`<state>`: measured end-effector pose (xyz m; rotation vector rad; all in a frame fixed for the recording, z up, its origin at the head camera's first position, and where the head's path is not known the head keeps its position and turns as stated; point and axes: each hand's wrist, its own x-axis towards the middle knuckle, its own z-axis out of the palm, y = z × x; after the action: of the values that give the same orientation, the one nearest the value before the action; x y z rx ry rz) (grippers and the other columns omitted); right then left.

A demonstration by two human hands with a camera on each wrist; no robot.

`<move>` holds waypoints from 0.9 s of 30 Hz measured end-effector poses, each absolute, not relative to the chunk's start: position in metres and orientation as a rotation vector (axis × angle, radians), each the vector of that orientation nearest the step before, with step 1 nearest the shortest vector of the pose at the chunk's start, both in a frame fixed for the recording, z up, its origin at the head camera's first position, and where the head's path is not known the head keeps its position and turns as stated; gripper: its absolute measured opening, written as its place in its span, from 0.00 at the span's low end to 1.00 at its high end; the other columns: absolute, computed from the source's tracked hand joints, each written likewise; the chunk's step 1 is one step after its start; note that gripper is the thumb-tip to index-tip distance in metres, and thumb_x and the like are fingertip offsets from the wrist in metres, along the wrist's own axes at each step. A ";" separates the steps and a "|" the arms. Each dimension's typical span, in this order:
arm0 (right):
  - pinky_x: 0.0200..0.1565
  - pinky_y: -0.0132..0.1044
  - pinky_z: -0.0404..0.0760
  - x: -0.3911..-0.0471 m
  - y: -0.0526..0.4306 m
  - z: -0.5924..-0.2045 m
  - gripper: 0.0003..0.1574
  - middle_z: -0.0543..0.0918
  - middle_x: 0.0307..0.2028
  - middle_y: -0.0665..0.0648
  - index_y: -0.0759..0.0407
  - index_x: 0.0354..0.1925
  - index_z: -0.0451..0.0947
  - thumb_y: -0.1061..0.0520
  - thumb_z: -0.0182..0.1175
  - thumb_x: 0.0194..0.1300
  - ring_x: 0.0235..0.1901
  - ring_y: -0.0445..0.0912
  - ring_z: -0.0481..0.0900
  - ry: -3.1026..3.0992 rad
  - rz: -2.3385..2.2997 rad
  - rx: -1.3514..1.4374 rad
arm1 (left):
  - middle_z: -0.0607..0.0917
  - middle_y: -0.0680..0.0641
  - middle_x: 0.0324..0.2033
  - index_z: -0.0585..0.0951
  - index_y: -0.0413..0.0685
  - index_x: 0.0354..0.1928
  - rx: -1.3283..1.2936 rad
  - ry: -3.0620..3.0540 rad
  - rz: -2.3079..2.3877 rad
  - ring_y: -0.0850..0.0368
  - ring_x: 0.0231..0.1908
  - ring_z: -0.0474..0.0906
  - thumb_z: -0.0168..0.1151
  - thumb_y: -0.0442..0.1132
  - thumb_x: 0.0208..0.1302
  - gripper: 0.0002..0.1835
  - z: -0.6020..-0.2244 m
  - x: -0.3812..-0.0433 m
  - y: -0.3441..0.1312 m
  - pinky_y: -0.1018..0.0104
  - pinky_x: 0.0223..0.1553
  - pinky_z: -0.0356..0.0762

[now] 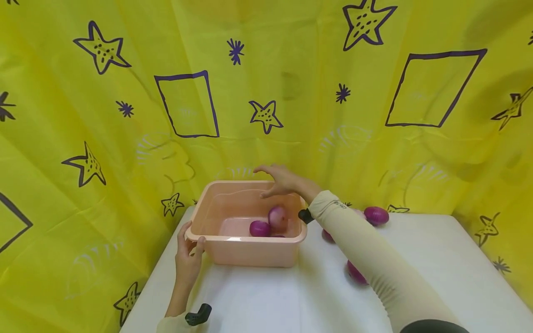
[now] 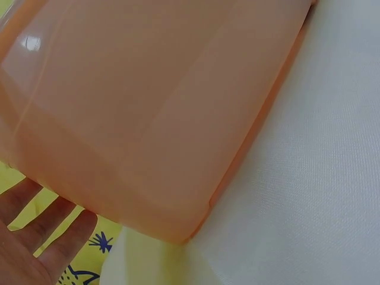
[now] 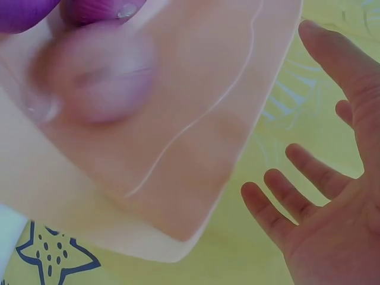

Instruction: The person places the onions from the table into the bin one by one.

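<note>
Two hands: left hand (image 1: 189,259) grips tub (image 1: 250,253); right hand (image 1: 285,179) released by far rim (image 1: 233,182); loading onions (image 1: 260,228) seems underway, count unclear; next, reach for tabletop onions (image 1: 376,216).

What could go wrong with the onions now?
The blurred onion seems to be moving, so it might bump the darker onion beside it in the tub. The far onion, near the back edge of the table, could roll off if nudged. If the left hand pulls hard on the tub's corner, it might tip.
</note>
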<state>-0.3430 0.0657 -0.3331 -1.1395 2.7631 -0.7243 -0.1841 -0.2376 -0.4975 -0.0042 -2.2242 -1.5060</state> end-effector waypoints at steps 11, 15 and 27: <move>0.71 0.60 0.63 -0.342 0.072 -0.331 0.48 0.72 0.70 0.65 0.57 0.73 0.66 0.48 0.75 0.61 0.69 0.62 0.66 2.764 -0.742 -1.163 | 0.68 0.42 0.74 0.57 0.61 0.78 0.000 -2.225 -1.508 0.44 0.58 0.78 0.58 0.45 0.77 0.33 -0.498 -0.184 -0.237 0.73 0.49 0.80; 0.71 0.60 0.63 -0.339 0.082 -0.329 0.47 0.72 0.71 0.63 0.57 0.72 0.68 0.47 0.75 0.61 0.70 0.62 0.67 2.772 -0.752 -1.191 | 0.68 0.41 0.74 0.57 0.61 0.78 -0.011 -2.228 -1.504 0.42 0.58 0.79 0.58 0.45 0.77 0.33 -0.498 -0.184 -0.236 0.66 0.50 0.81; 0.65 0.61 0.71 -0.325 0.144 -0.322 0.45 0.73 0.68 0.67 0.66 0.70 0.69 0.58 0.76 0.59 0.66 0.67 0.69 2.770 -0.872 -1.258 | 0.67 0.42 0.75 0.56 0.60 0.78 0.001 -2.236 -1.510 0.44 0.58 0.78 0.57 0.45 0.78 0.33 -0.497 -0.184 -0.238 0.72 0.50 0.79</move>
<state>-0.3249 0.1442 -0.3216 -1.2576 2.7702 -0.8721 -0.1841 -0.2375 -0.4975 0.0008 -2.2355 -1.5098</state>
